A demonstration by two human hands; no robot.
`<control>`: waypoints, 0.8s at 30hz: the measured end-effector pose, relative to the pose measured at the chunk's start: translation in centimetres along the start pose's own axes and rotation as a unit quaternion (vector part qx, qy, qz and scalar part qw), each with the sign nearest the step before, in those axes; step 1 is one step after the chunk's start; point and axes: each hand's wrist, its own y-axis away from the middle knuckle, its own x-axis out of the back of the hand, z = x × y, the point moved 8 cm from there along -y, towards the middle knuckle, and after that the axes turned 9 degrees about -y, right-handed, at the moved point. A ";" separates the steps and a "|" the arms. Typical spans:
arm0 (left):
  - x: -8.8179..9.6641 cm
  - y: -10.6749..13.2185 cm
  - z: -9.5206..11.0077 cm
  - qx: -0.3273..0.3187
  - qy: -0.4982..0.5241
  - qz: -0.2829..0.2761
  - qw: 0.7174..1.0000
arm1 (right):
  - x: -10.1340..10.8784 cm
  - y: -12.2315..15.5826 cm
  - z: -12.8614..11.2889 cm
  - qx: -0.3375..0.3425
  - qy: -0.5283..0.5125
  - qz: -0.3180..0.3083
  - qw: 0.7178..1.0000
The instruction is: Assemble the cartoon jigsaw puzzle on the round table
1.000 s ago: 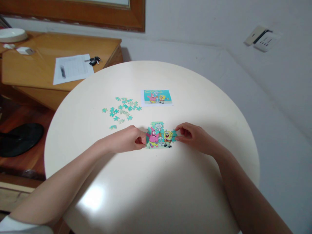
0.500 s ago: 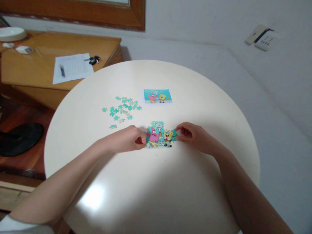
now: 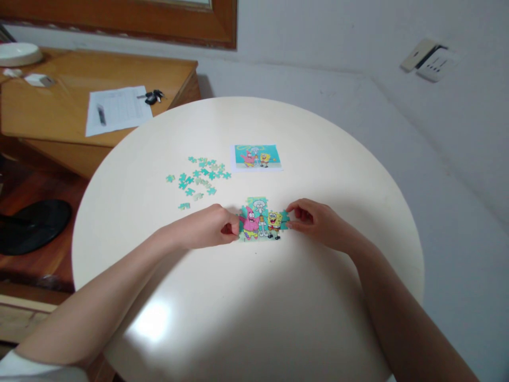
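Note:
A partly joined jigsaw puzzle lies flat on the round white table, showing a pink starfish, a tall pale-blue figure and a yellow sponge figure. At its left edge my left hand is closed, thumb and fingers pinching the border. My right hand grips the right edge between thumb and forefinger, at a teal piece beside the sponge figure. Farther back and to the left, loose puzzle pieces in teal and pale green are scattered. Behind the puzzle rests a picture card with the same characters.
Left of the table is a wooden desk with a paper sheet, keys and a white charger. A black round base stands on the floor. The wall at right carries a socket.
Both hands keep their grip on the puzzle's edges, and the puzzle and loose pieces stay in place. Only a slight shift of the camera shows.

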 end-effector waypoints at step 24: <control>0.3 -0.1 0.5 -0.001 -0.002 0.002 1.000 | 0.0 -0.1 -0.1 -0.002 0.001 -0.003 1.000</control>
